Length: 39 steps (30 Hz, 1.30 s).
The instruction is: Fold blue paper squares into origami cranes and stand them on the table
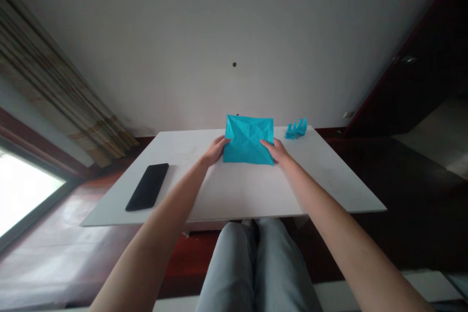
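A creased sheet of turquoise paper [248, 139] is held up above the white table, its face turned toward me. Fold lines cross near its middle. My left hand [216, 149] grips the left edge, with the thumb on the front and the fingers mostly hidden behind. On the opposite edge, my right hand [276, 150] pinches the paper the same way, its thumb lying over the front. Beyond my right hand, a small folded turquoise paper piece [296, 128] with several pointed tips stands at the table's back right.
The white table [248, 195] reaches the wall. A black tablet-like slab [148, 187] lies at its left side. My legs [256, 263] are below the front edge. A patterned curtain [62, 68] hangs at left, and a dark door [409, 58] is at right.
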Each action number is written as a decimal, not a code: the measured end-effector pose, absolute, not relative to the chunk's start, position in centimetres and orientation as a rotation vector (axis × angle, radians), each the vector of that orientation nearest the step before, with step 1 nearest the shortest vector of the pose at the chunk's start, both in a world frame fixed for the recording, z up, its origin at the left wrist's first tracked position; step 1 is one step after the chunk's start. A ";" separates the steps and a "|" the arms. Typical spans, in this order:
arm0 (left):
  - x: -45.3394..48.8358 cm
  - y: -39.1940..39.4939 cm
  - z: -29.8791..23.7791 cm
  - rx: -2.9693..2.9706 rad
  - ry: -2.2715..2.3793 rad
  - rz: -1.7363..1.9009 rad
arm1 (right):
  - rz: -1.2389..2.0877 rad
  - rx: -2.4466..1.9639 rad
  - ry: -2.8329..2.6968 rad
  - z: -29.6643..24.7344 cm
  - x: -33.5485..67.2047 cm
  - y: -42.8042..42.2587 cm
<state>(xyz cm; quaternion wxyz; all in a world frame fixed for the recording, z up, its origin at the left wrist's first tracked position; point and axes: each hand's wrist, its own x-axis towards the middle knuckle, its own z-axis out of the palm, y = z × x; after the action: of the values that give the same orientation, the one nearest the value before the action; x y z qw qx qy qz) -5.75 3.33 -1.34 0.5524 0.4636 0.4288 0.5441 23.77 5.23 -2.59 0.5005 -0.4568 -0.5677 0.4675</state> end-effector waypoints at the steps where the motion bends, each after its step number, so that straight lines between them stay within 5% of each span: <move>1: -6.1 3.7 -1.5 1.107 0.993 1.233 | 1.143 -1.107 -1.375 -2.7 23.7 5.6; 16: -7.8 5.7 -2.8 1.358 1.082 1.504 | 1.101 -0.995 -1.222 -2.6 24.7 7.4; 32: -7.0 1.5 2.0 2.172 1.881 1.654 | 0.049 -0.892 -1.714 0.4 24.5 5.7; 39: -5.3 -0.1 2.4 2.666 1.422 1.277 | -0.141 -0.822 -1.909 1.1 22.1 3.1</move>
<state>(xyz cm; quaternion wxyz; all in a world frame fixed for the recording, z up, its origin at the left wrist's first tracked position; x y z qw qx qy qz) -5.27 -0.05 2.39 -0.0696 0.8108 0.4325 0.3883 22.07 3.11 1.10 0.5046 -0.3408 -0.7911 -0.0585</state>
